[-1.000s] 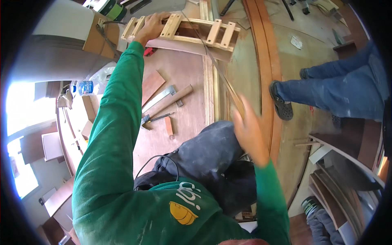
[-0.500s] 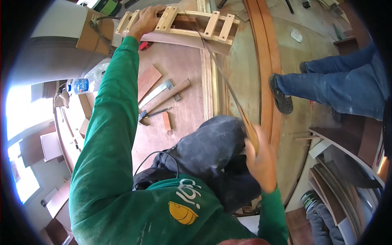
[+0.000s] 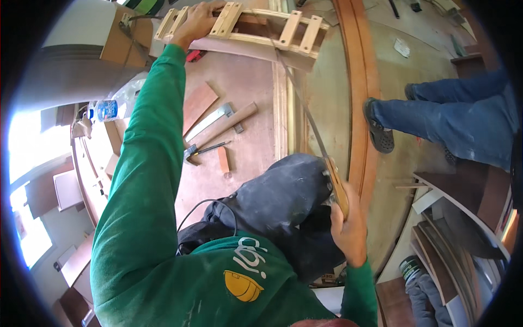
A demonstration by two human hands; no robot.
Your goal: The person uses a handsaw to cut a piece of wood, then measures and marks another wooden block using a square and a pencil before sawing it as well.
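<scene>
Up at the top of the view, the left hand [image 3: 199,22] is spread and pressed down on a pale wooden ladder-like frame [image 3: 245,27], fingers curled over one of its cross slats, the green sleeve stretched out long toward it. The frame lies on the reddish-brown tabletop [image 3: 245,98], near its far edge. The right hand [image 3: 348,229] is closed tight around the wooden handle of a hand saw [image 3: 316,141], low and close to the person's body. The saw's thin blade runs up and away from that grip in a long slant, its far end reaching the frame just right of the left hand; whether the teeth are biting into the wood there cannot be told.

Between the two hands sits the person's dark-trousered knee [image 3: 278,196], raised and just beside the saw handle. On the tabletop to the left of the blade lie a hammer [image 3: 218,128] with a wooden handle, a flat reddish offcut board [image 3: 196,103], a small wood block [image 3: 223,161] and a pencil-like tool [image 3: 210,148], all well apart from the frame. A plastic water bottle [image 3: 106,109] lies farther left, beyond the sleeve. A long curved wooden moulding [image 3: 362,82] runs along the floor right of the saw, and past it another person's jeans-clad leg and dark shoe [image 3: 378,133] stand on the floor.
</scene>
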